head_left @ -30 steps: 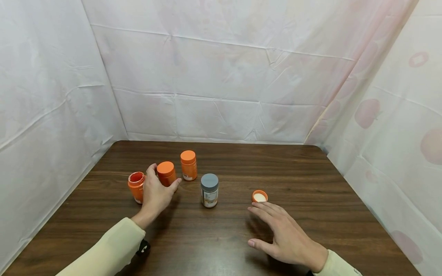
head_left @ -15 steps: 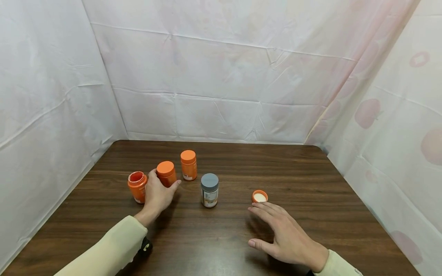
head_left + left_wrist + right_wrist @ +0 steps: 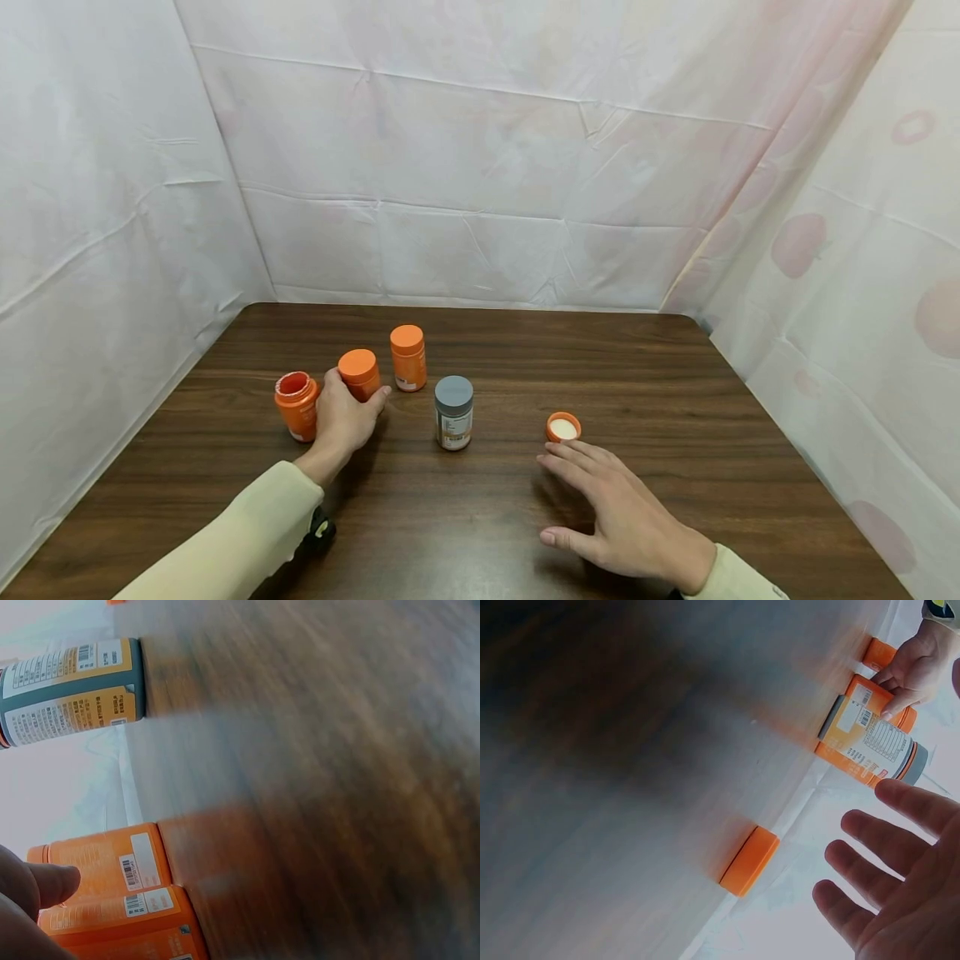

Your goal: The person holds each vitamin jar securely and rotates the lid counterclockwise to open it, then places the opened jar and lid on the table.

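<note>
My left hand [image 3: 345,425] grips a capped orange bottle [image 3: 358,367] standing on the table, fingers on its left side and thumb on its right. Just left of that hand stands an orange bottle without a lid [image 3: 297,408], its mouth facing up. In the left wrist view, the thumb [image 3: 56,885] crosses in front of two orange bottles. Over the table's right half, my right hand [image 3: 618,517] hovers with fingers spread, holding nothing. Close beyond its fingertips lies an orange cap [image 3: 563,427], upside down with a whitish inside; the right wrist view shows the cap [image 3: 750,861] from the side.
Another capped orange bottle [image 3: 408,358] stands behind and right of the gripped one. A jar with a grey lid [image 3: 454,414] is upright between the hands. The dark wooden table [image 3: 480,533] is bordered by white printed curtains [image 3: 480,167] at the back and sides.
My left hand has drawn slightly right and its fingers have closed in around the capped bottle. The right hand and the other things stay put.
</note>
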`<state>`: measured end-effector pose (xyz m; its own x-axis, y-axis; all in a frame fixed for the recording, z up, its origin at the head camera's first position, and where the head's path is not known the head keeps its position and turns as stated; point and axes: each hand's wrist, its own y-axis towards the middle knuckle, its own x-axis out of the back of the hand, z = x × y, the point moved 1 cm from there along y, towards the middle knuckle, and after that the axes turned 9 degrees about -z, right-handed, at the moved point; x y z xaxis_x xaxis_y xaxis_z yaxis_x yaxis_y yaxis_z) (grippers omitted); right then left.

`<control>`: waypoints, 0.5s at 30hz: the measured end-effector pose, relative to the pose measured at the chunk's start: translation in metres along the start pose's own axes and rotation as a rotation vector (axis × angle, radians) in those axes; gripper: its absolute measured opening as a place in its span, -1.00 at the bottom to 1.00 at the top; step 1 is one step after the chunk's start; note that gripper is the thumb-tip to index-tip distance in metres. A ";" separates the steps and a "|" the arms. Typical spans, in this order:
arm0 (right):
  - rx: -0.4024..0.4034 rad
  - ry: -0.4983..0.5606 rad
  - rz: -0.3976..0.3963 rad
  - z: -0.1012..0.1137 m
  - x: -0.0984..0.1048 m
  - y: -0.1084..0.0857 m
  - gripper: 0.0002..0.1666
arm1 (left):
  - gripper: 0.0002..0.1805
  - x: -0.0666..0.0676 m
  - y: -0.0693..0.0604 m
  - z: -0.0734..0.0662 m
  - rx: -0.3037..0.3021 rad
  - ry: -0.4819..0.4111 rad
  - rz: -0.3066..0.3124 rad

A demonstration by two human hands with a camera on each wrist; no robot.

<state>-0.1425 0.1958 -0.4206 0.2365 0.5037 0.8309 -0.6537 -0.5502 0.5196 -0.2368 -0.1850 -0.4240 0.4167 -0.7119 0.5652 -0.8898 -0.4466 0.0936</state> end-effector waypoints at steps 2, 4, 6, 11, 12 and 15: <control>0.005 -0.002 -0.001 0.000 0.000 -0.001 -0.09 | -0.08 0.000 0.001 0.000 0.009 -0.004 -0.002; 0.010 -0.004 -0.002 0.000 0.000 -0.001 -0.09 | -0.11 0.000 0.003 0.000 0.015 -0.007 -0.004; 0.013 -0.004 -0.004 0.000 0.000 -0.002 -0.09 | -0.14 0.000 0.004 0.000 0.019 -0.008 -0.005; 0.014 -0.002 -0.006 0.000 0.000 -0.002 -0.09 | -0.20 0.001 0.005 0.001 0.005 -0.001 -0.012; 0.013 -0.001 -0.006 0.000 0.000 -0.002 -0.09 | -0.21 0.001 0.005 0.001 0.000 0.001 -0.014; 0.013 0.000 -0.007 0.000 0.001 -0.002 -0.09 | -0.24 0.002 0.002 0.001 -0.020 0.000 -0.018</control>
<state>-0.1411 0.1975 -0.4211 0.2410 0.5079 0.8270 -0.6429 -0.5548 0.5281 -0.2375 -0.1885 -0.4236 0.4331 -0.7039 0.5630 -0.8856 -0.4485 0.1205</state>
